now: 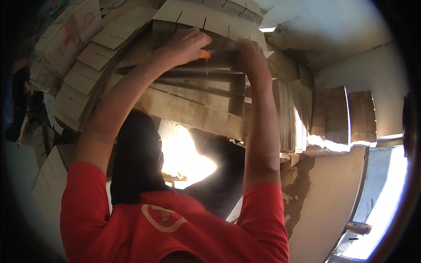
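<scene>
The left hand (188,46) is curling narrow, an orange bit (205,54) showing at its fingers; whether it is pinching card too, I cannot tell. The right hand (252,56) is blurring, so I cannot tell its grip. Between the hands, a dark strip (222,60) is stretching; more strips (197,89) are crossing on their body side. Just beyond both, slotted card (215,19) is lying; far right of the right hand, brown stacks (337,115) are standing
</scene>
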{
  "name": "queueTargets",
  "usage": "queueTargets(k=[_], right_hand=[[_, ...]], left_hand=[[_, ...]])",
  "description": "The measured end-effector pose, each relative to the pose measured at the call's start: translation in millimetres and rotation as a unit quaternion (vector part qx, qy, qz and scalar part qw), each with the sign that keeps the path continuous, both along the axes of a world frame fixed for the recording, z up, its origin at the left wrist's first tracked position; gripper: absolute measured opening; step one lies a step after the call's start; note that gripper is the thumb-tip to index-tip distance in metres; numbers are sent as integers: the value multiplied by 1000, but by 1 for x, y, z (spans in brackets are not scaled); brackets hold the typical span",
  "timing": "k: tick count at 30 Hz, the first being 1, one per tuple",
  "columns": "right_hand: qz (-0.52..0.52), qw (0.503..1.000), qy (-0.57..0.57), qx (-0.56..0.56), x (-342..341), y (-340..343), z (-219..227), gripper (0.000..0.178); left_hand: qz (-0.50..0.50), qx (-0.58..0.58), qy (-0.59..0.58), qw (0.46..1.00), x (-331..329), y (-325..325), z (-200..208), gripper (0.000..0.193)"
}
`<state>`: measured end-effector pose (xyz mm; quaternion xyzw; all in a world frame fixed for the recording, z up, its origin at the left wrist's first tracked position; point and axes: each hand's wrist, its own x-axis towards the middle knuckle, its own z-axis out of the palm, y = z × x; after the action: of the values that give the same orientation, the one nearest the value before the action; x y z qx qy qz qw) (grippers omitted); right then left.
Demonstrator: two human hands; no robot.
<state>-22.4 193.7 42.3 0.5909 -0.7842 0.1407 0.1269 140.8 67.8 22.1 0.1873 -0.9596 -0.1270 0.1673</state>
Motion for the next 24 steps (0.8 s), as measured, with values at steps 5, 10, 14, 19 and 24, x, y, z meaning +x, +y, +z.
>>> queueTargets(k=[5, 10, 14, 19, 24], right_hand=[[17, 985, -130, 114, -27, -20, -69, 20], [-34, 977, -202, -67, -27, 20, -53, 26], [-92, 984, 40, -149, 5, 99, -29, 29], [-198, 964, 147, -97, 13, 186, -53, 38], [-323, 927, 191, -21, -18, 236, -80, 58]], left_hand=[[24, 24, -57, 998, 27, -17, -17, 37], [20, 63, 14, 998, 44, -41, -52, 29], [24, 85, 69, 994, 52, -44, -43, 27], [-85, 0, 126, 988, 55, 6, -38, 27], [-138, -1, 143, 980, 61, 36, -63, 17]])
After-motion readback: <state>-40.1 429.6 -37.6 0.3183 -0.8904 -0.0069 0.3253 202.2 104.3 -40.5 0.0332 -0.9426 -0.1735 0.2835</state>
